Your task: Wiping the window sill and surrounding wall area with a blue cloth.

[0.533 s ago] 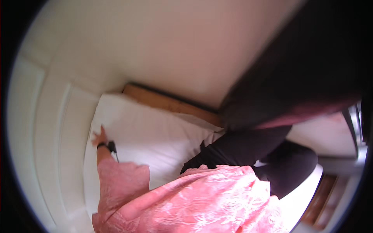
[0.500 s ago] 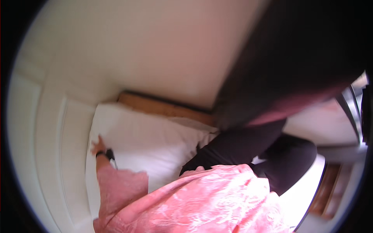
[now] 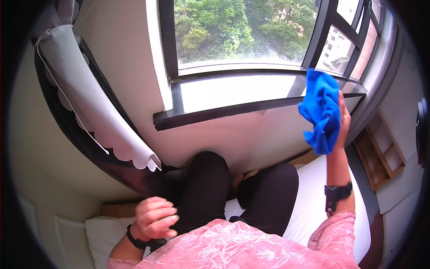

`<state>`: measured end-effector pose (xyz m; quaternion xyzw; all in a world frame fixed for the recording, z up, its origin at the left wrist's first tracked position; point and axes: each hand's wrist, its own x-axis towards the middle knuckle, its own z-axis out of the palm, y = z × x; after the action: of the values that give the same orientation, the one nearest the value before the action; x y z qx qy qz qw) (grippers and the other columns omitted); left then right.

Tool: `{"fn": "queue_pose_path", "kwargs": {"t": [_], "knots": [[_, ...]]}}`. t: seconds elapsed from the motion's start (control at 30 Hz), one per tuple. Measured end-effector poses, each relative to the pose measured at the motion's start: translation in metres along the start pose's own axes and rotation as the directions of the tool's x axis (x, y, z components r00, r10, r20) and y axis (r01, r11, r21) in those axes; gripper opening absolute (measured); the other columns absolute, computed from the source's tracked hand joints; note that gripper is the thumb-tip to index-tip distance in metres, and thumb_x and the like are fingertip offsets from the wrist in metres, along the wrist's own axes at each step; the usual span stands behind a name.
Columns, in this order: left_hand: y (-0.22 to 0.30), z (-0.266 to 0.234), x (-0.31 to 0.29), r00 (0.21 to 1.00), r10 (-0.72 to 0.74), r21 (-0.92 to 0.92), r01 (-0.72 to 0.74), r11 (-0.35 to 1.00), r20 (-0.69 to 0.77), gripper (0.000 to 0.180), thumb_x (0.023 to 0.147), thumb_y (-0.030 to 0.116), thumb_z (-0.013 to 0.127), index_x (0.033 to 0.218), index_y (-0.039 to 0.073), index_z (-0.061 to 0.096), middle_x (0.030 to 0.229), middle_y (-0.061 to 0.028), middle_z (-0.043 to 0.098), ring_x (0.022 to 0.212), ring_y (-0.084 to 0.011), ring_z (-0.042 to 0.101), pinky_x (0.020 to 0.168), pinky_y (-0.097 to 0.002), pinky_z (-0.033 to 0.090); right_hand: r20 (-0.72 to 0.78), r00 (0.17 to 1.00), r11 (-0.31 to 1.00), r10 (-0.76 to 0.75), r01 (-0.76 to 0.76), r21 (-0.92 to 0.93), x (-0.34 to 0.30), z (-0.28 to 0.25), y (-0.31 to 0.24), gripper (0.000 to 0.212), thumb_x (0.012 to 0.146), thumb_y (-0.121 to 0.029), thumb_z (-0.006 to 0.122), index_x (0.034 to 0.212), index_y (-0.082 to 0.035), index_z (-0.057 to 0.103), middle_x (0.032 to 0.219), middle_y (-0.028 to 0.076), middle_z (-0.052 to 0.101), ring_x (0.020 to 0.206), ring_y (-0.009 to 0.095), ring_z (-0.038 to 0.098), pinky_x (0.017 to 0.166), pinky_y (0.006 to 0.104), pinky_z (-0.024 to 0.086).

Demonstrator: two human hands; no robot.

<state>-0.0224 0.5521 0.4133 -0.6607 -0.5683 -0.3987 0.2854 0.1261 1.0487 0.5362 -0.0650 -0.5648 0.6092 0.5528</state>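
Observation:
A crumpled blue cloth [image 3: 323,112] is held up in front of the window's lower right corner. My right hand [image 3: 344,120] is closed on it from the right side, and most of the fingers are hidden behind the fabric. The window [image 3: 246,31] has a dark frame, with a pale sill [image 3: 233,93] below the glass. My left hand [image 3: 154,218] hovers low by my left thigh, its fingers loosely bent and slightly apart, with nothing seen in it. Both wrists carry dark bands.
A gathered white and dark curtain [image 3: 83,85] hangs on the left with a cord. The dark sill edge [image 3: 251,106] juts out above my knees. Under me is a white bed sheet [image 3: 309,190]. A wooden shelf [image 3: 380,150] stands at the right.
The view has swung from the bed and wall to the window. My left hand has left the sheet by the wall. My right hand with the blue cloth is now in sight.

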Motion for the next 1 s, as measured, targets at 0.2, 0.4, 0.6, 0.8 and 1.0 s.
{"fn": "queue_pose_path", "kwargs": {"t": [0.2,0.4,0.6,0.8,1.0], "knots": [[-0.059,0.084,0.175,0.996,-0.092,0.365,0.082,0.927,0.01,0.064,0.094,0.03,0.073,0.146,0.0,0.049,0.145,-0.0211,0.055,0.139,-0.0427,0.049,0.115,-0.0544,0.038,0.537,0.833,0.806,-0.131,0.405,-0.432,0.001,0.192,0.064,0.035,0.105,-0.037,0.062,0.103,-0.005,0.076,0.076,0.01,0.073,0.072,0.029,0.072,0.07,0.0351,0.057],[-0.121,0.092,0.176,0.944,-0.33,0.558,0.29,0.777,-0.032,0.092,0.093,0.051,0.071,0.158,-0.002,0.032,0.158,-0.0266,0.04,0.147,-0.0449,0.04,0.119,-0.0518,0.035,0.915,0.371,0.541,0.162,0.742,-0.396,-0.013,0.198,0.088,0.058,0.103,-0.06,0.047,0.143,-0.02,0.062,0.144,0.011,0.057,0.139,0.036,0.047,0.107,0.0607,0.038],[-0.114,0.094,0.185,0.869,-0.461,0.722,0.204,0.662,0.178,0.085,0.084,0.054,0.078,0.144,-0.001,0.055,0.143,-0.027,0.058,0.134,-0.0424,0.055,0.113,-0.0525,0.04,0.839,0.492,0.479,0.232,0.693,-0.538,0.063,0.098,0.098,0.057,0.104,-0.058,0.045,0.145,-0.022,0.061,0.154,0.011,0.052,0.147,0.03,0.042,0.118,0.0591,0.027],[-0.114,0.097,0.188,0.882,-0.444,0.704,0.216,0.677,0.156,0.08,0.08,0.051,0.082,0.136,-0.003,0.061,0.139,-0.0255,0.062,0.133,-0.0401,0.057,0.114,-0.0526,0.039,0.551,0.759,0.222,0.348,0.505,-0.834,0.144,-0.014,0.093,0.067,0.103,-0.057,0.051,0.141,-0.003,0.062,0.156,0.013,0.052,0.148,0.03,0.043,0.122,0.0425,0.031],[-0.115,0.114,0.193,0.89,-0.416,0.627,0.22,0.747,0.184,0.076,0.08,0.04,0.084,0.137,-0.004,0.059,0.144,-0.0242,0.059,0.136,-0.0381,0.055,0.116,-0.0504,0.038,0.513,0.757,0.199,0.404,0.474,-0.857,0.111,0.032,0.094,0.068,0.103,-0.06,0.045,0.148,-0.01,0.058,0.159,0.015,0.047,0.15,0.032,0.038,0.12,0.0501,0.027]]}}
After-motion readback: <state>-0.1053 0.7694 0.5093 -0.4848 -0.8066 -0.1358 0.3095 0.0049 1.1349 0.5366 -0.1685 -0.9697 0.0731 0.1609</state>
